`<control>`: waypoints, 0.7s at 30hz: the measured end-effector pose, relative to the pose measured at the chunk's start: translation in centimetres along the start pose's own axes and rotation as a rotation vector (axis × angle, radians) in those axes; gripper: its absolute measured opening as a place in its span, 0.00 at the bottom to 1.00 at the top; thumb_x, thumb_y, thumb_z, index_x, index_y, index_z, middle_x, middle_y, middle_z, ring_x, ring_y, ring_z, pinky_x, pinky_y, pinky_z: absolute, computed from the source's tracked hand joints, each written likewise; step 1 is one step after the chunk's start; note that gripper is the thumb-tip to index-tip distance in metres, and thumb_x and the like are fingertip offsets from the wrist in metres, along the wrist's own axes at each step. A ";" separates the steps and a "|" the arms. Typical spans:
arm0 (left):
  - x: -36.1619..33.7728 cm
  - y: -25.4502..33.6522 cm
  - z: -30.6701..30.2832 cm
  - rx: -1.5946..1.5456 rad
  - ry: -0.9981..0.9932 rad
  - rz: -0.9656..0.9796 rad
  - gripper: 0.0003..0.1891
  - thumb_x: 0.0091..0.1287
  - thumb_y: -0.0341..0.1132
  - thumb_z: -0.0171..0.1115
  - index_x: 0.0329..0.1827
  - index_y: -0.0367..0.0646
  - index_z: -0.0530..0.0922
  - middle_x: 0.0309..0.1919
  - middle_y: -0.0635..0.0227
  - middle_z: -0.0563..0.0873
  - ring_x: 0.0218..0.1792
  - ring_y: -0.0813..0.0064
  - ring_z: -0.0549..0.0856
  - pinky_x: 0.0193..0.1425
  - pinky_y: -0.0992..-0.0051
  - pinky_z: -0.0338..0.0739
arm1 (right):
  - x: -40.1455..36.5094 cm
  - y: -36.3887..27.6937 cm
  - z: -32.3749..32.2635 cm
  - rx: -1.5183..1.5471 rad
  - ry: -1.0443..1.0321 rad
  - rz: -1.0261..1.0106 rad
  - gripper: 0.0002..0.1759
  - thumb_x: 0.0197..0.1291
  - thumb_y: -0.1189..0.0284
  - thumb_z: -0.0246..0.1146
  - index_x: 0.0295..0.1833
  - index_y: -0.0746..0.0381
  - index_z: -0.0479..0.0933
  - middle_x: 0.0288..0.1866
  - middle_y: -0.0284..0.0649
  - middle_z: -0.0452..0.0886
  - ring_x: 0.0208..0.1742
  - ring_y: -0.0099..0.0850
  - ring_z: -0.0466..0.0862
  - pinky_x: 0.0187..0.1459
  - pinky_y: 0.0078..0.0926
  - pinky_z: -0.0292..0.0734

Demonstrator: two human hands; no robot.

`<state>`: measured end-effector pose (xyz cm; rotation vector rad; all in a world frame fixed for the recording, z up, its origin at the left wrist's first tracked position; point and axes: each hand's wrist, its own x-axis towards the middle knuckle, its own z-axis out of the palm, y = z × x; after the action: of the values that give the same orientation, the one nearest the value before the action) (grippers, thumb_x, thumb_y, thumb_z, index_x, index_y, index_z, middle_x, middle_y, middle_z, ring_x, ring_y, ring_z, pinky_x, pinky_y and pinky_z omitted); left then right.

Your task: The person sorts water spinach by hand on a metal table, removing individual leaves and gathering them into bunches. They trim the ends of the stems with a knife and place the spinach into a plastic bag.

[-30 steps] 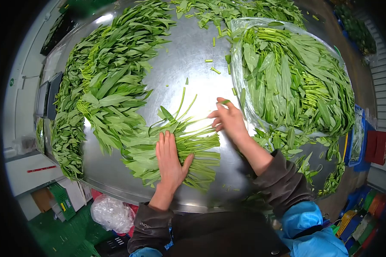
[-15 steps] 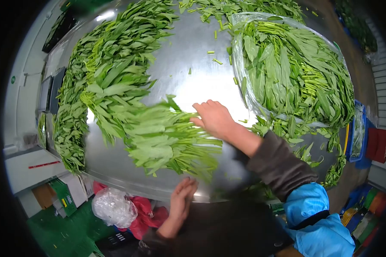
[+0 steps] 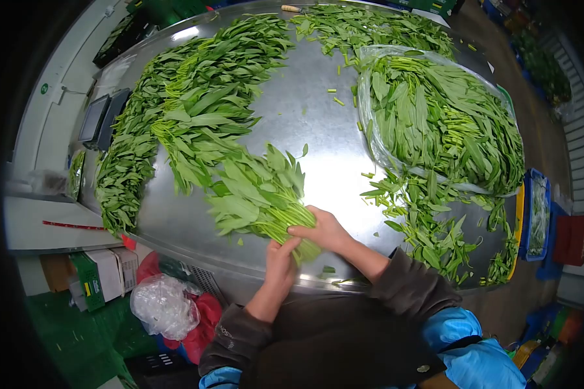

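A bunch of leafy greens (image 3: 250,194) lies over the metal table near its front edge, leaves pointing up and left, stems toward me. My right hand (image 3: 321,230) is closed around the stems from the right. Just left of it, my left hand (image 3: 281,262) pinches the stem ends, its fingertips close to my right thumb. Long piles of the same greens (image 3: 207,97) cover the table's left side. At the right, a clear plastic bag (image 3: 368,133) holds a big heap of greens (image 3: 428,123).
Loose leaves and stems (image 3: 435,236) lie below the bag, and more greens (image 3: 376,29) at the far edge. A wooden-handled tool (image 3: 292,9) is at the back. A blue crate (image 3: 537,214) stands right; clear plastic (image 3: 165,305) hangs at lower left.
My right hand has moved down toward me and now grips the stems. My left hand has come up from the table edge and closed on them. The view has shifted too.
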<state>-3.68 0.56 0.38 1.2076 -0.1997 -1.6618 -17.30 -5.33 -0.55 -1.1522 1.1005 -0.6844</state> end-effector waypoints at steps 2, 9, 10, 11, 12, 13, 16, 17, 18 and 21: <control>-1.9 1.0 0.7 0.066 0.008 0.094 0.18 0.58 0.23 0.62 0.53 0.37 0.75 0.47 0.64 0.83 0.48 0.71 0.82 0.55 0.73 0.75 | -2.2 -2.8 0.3 -0.068 0.052 -0.065 0.27 0.51 0.59 0.73 0.50 0.66 0.75 0.38 0.47 0.84 0.40 0.32 0.84 0.43 0.30 0.77; -3.6 0.3 -4.9 0.053 -0.105 -0.244 0.20 0.61 0.28 0.57 0.57 0.33 0.72 0.49 0.54 0.82 0.49 0.63 0.83 0.55 0.66 0.79 | -7.0 1.3 0.1 0.143 0.172 0.194 0.27 0.56 0.64 0.70 0.55 0.69 0.71 0.39 0.43 0.83 0.38 0.29 0.85 0.37 0.26 0.80; -3.7 0.0 -5.2 0.010 -0.105 -0.400 0.19 0.63 0.32 0.55 0.56 0.31 0.73 0.50 0.52 0.82 0.49 0.59 0.83 0.56 0.61 0.78 | -7.5 1.2 -0.2 0.504 0.077 0.481 0.27 0.58 0.64 0.68 0.58 0.67 0.71 0.48 0.42 0.81 0.37 0.27 0.83 0.40 0.24 0.80; -3.6 -0.3 -5.7 -0.035 -0.104 -0.554 0.20 0.65 0.36 0.52 0.54 0.28 0.73 0.51 0.50 0.82 0.50 0.54 0.82 0.56 0.56 0.77 | -7.8 1.4 -0.2 0.504 0.078 0.480 0.27 0.58 0.64 0.68 0.58 0.67 0.71 0.48 0.42 0.81 0.37 0.27 0.83 0.40 0.24 0.80; -3.5 -0.3 -5.3 -0.098 -0.134 -0.590 0.19 0.65 0.36 0.53 0.55 0.31 0.73 0.49 0.52 0.82 0.51 0.53 0.82 0.57 0.53 0.76 | -8.2 1.5 -0.1 0.502 0.054 0.483 0.27 0.58 0.65 0.68 0.58 0.67 0.71 0.49 0.43 0.80 0.37 0.28 0.84 0.40 0.25 0.80; -3.7 -0.1 -5.0 -0.099 -0.135 -0.587 0.19 0.65 0.36 0.53 0.55 0.31 0.73 0.49 0.52 0.82 0.51 0.53 0.82 0.57 0.53 0.76 | -8.3 1.5 0.0 0.498 0.028 0.485 0.26 0.58 0.66 0.68 0.59 0.68 0.71 0.50 0.43 0.79 0.37 0.28 0.84 0.40 0.26 0.80; -4.6 0.1 -4.2 -0.056 -0.170 -0.466 0.17 0.64 0.34 0.58 0.54 0.35 0.74 0.47 0.54 0.83 0.46 0.57 0.84 0.51 0.58 0.79 | -8.5 1.2 0.2 0.409 -0.010 0.344 0.26 0.58 0.68 0.68 0.59 0.68 0.70 0.47 0.42 0.80 0.36 0.29 0.83 0.38 0.28 0.81; -4.4 -0.3 -4.7 0.013 -0.160 -0.426 0.17 0.62 0.32 0.62 0.53 0.37 0.75 0.44 0.55 0.84 0.43 0.59 0.84 0.49 0.60 0.80 | -8.3 1.6 0.3 0.411 -0.012 0.343 0.26 0.58 0.68 0.68 0.59 0.68 0.70 0.47 0.42 0.80 0.36 0.29 0.83 0.38 0.28 0.81; -4.2 -0.5 -4.9 0.083 -0.152 -0.389 0.17 0.60 0.30 0.65 0.51 0.38 0.76 0.41 0.56 0.85 0.40 0.62 0.85 0.47 0.63 0.81 | -8.1 2.1 0.3 0.398 0.002 0.356 0.24 0.57 0.70 0.68 0.56 0.67 0.72 0.43 0.40 0.81 0.34 0.28 0.82 0.37 0.26 0.80; -4.1 -0.8 -5.1 0.178 -0.115 -0.329 0.15 0.56 0.26 0.68 0.47 0.36 0.77 0.35 0.60 0.85 0.34 0.66 0.86 0.43 0.67 0.82 | -8.1 2.3 -0.6 0.394 0.012 0.384 0.20 0.56 0.71 0.68 0.52 0.66 0.73 0.36 0.36 0.81 0.32 0.25 0.80 0.37 0.24 0.77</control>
<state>-0.29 6.24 -0.05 1.3320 -0.2329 -2.0374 -20.96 2.27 -0.14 -0.5803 1.0972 -0.5722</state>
